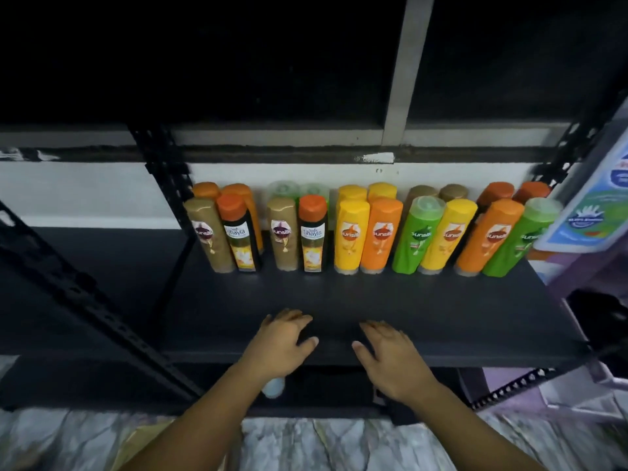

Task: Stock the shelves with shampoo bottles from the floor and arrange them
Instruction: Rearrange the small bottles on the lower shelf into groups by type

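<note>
My left hand point(283, 345) and my right hand point(387, 355) hover side by side over the front edge of the black shelf point(441, 317). Both hold nothing. The fingers are loosely spread and a little bent, and the thumbs point toward each other across a small gap.

The shampoo bottles point(350, 236) stand upright well beyond my fingertips, in two rows along the back of the shelf. A bare strip of shelf lies between them and my hands.

Straight ahead of my left hand are a tan bottle point(283, 232) and a black bottle with an orange cap point(313, 234). Further out to that hand's left stands another tan bottle point(209, 232), with another black one point(239, 234) beside it.

Ahead of my right hand a yellow bottle point(447, 237) and a green bottle point(416, 236) lean slightly. Beyond them to the right stand an orange bottle point(489, 237) and a second green one point(520, 239).

The back row shows mostly caps: orange, clear green, yellow, tan and red-orange.

Below my left wrist, under the shelf, sits a pale rounded thing point(273, 387), too blurred to name.

Far right of my right hand a large blue-and-white package point(591, 215) leans in at the shelf's end. A black perforated post point(102, 314) slants down to the left of my left hand. Marbled floor point(339, 443) shows beneath my forearms.
</note>
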